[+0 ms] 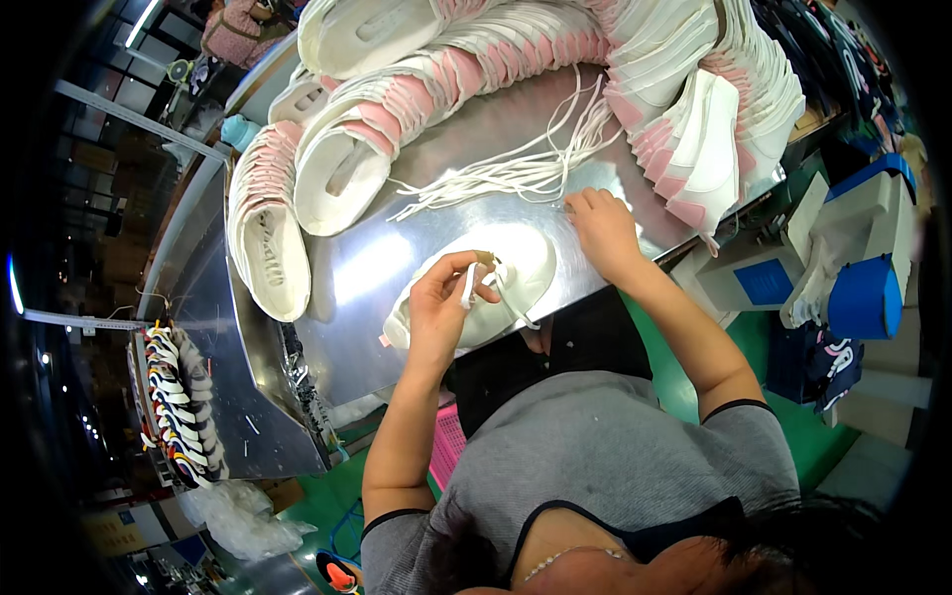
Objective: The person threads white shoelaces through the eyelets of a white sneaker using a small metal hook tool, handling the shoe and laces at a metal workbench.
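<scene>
A white shoe upper lies on the metal table close in front of me. My left hand is over its left part, fingers bent and pinched around a white shoelace that loops at the upper and trails toward the table's near edge. My right hand rests on the table right of the upper, its fingers stretched forward and close together, with nothing visible in them. Just beyond its fingertips lies a loose bundle of white laces.
Long nested rows of white and pink uppers curve along the table's far side. Another row stands at the left, and more uppers at the right. An open carton and a blue-white bin stand off the table's right edge.
</scene>
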The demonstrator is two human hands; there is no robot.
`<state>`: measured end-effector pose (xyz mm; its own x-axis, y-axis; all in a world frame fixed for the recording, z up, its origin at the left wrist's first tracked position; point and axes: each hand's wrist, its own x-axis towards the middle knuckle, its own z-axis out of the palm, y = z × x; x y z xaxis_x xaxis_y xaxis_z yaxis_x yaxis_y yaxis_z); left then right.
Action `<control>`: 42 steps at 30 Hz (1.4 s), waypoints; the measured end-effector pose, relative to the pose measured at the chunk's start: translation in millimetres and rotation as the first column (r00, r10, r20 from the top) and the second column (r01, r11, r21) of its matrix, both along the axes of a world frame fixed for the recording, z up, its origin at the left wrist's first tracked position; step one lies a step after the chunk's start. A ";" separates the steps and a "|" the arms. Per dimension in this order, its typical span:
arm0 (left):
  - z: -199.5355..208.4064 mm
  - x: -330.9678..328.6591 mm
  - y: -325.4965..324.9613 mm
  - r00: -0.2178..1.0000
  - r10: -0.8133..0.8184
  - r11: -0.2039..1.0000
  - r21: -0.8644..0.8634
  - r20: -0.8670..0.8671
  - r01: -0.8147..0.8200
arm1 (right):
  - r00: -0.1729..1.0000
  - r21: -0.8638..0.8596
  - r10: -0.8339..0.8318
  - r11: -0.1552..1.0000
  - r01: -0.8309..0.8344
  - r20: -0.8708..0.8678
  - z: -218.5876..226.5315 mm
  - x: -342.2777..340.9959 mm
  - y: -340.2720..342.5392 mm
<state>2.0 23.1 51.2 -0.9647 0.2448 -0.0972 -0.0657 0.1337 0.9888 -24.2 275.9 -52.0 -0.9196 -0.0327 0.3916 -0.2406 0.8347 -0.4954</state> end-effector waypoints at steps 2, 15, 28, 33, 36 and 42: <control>-1.6 0.4 0.6 0.997 0.023 0.986 0.164 0.074 -0.035 | 0.996 0.200 -0.019 0.979 0.036 -0.085 3.0 1.7 -4.1; -21.4 -0.2 20.2 0.988 0.154 0.988 0.014 -0.014 -0.153 | 0.785 -0.508 -0.619 0.687 0.520 -0.034 -29.8 143.8 127.3; -43.4 -1.8 24.8 0.982 0.148 0.989 -0.002 -0.115 -0.150 | 0.738 -0.594 -0.608 0.489 0.639 0.293 -87.1 99.2 193.0; -46.7 -0.2 25.7 0.980 0.129 0.992 0.027 -0.149 -0.126 | 0.842 -0.745 -0.331 0.399 0.534 0.426 -87.1 130.5 201.2; -32.1 8.7 28.7 0.978 0.155 0.986 -0.042 -0.141 -0.163 | 0.806 -0.761 -0.250 0.269 0.591 0.537 -72.8 155.6 194.5; -26.3 23.7 17.3 0.966 0.166 0.947 -0.240 -0.197 -0.212 | 0.736 -0.654 -0.241 0.343 0.674 0.632 -57.1 211.6 207.3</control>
